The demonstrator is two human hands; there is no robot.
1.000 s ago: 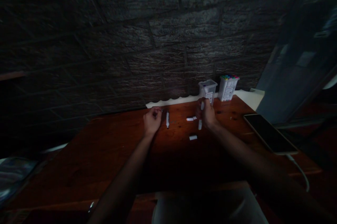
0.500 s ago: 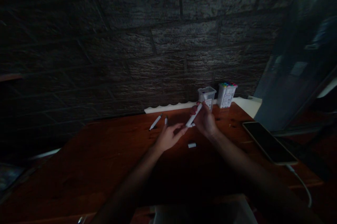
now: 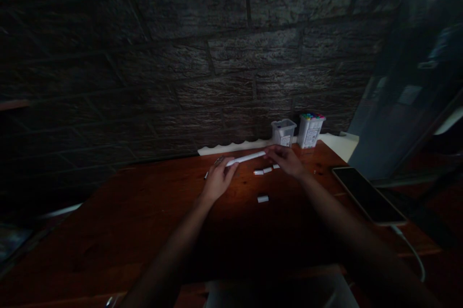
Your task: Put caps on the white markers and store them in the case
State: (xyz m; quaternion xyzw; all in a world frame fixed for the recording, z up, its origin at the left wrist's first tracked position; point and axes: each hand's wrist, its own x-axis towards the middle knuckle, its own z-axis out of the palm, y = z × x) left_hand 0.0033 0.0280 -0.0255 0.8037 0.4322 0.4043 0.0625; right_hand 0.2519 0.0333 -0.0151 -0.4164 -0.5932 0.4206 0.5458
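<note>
A white marker [image 3: 248,157] is held nearly level above the wooden table, one end in each hand. My left hand [image 3: 218,177] pinches its left end, and my right hand [image 3: 285,159] pinches its right end. Below the marker lie small white marker caps [image 3: 258,172], partly beside my right hand. Another white cap [image 3: 263,199] rests by itself closer to me. Behind my left hand, a second marker [image 3: 206,175] on the table is mostly hidden; only its dark tip and a little more show.
A clear plastic box [image 3: 284,133] stands by the wall, next to a similar box full of colourful-ended markers [image 3: 310,132]. At the right lies a phone [image 3: 367,194] with a white cable [image 3: 412,250]. A brick wall [image 3: 224,71] rises behind the wooden table [image 3: 144,211].
The marker has turned from steeply tilted to nearly level. My left hand has moved left and up and now grips one end. The caps beneath have come into fuller view.
</note>
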